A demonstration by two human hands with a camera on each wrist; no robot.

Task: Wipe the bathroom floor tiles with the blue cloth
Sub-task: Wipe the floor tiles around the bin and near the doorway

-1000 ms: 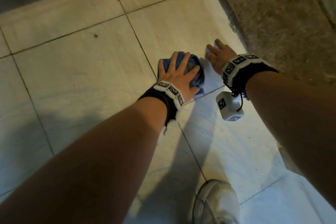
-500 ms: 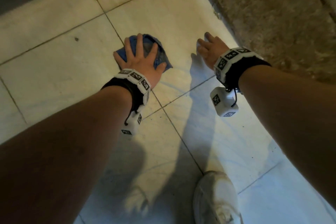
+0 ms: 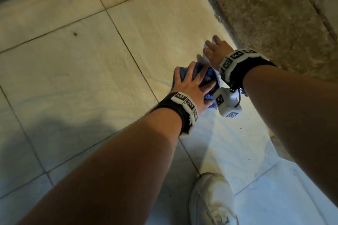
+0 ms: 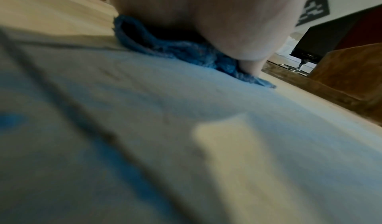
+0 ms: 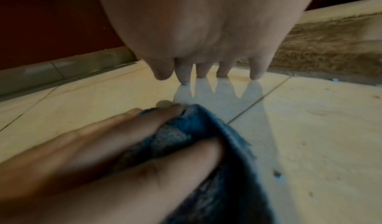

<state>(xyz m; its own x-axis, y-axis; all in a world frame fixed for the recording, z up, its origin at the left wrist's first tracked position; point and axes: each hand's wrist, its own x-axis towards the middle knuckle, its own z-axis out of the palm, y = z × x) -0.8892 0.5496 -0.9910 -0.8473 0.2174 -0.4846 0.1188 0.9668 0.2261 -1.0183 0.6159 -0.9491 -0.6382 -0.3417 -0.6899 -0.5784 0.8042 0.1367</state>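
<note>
Left hand (image 3: 190, 86) spread flat, fingers straight, pressed on bunched blue cloth (image 3: 263, 76) on pale floor tiles (image 3: 73, 82). Right hand (image 3: 216, 51) just beside, fingers extended, tips touching floor near brown threshold (image 3: 274, 14). White shoe (image 3: 212, 201) below.

Pale floor tiles (image 3: 76, 71) with dark grout lines, bordered at right by a rough brown strip (image 3: 270, 16). Lying directly on them: bunched blue cloth (image 3: 82, 99), fingertips (image 5: 184, 78) touching down, white shoe (image 3: 212, 202).
</note>
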